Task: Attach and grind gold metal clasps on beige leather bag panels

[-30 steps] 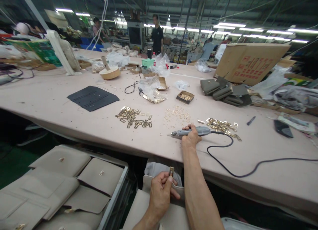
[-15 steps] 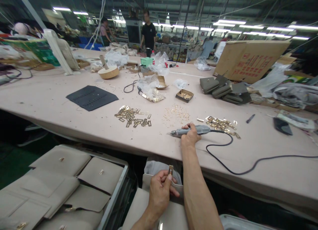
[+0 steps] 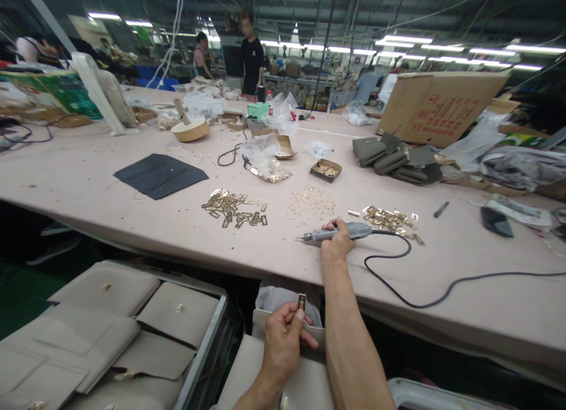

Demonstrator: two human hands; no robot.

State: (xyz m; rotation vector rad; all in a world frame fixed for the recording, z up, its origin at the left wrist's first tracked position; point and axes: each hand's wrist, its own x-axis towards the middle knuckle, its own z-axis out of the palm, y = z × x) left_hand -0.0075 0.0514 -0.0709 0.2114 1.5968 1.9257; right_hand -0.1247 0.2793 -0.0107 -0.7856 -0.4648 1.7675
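My left hand (image 3: 283,336) pinches a small gold rectangular metal plate (image 3: 301,302) against the flap edge of a beige bag (image 3: 247,363) at the bottom centre. On the table, my right hand (image 3: 339,240) is wrapped round a grey electric screwdriver (image 3: 359,230), whose tip points left and lies near the tabletop. A black cord runs from its back end to the right. Tiny gold pieces (image 3: 312,202) are scattered just beyond the tool. Gold frames (image 3: 227,206) lie in a pile to the left, and gold clasp parts (image 3: 389,219) in another to the right.
A crate (image 3: 207,345) at the lower left holds beige bags (image 3: 101,289). Farther back are a black sheet (image 3: 160,175), a small box of parts (image 3: 326,170), dark bags (image 3: 393,156), a carton (image 3: 442,109) and a fan (image 3: 104,94). A person (image 3: 253,59) stands behind the table.
The view has shifted slightly. The standing person in the background has moved a little left, and another person behind has moved right. Both my hands keep their holds.
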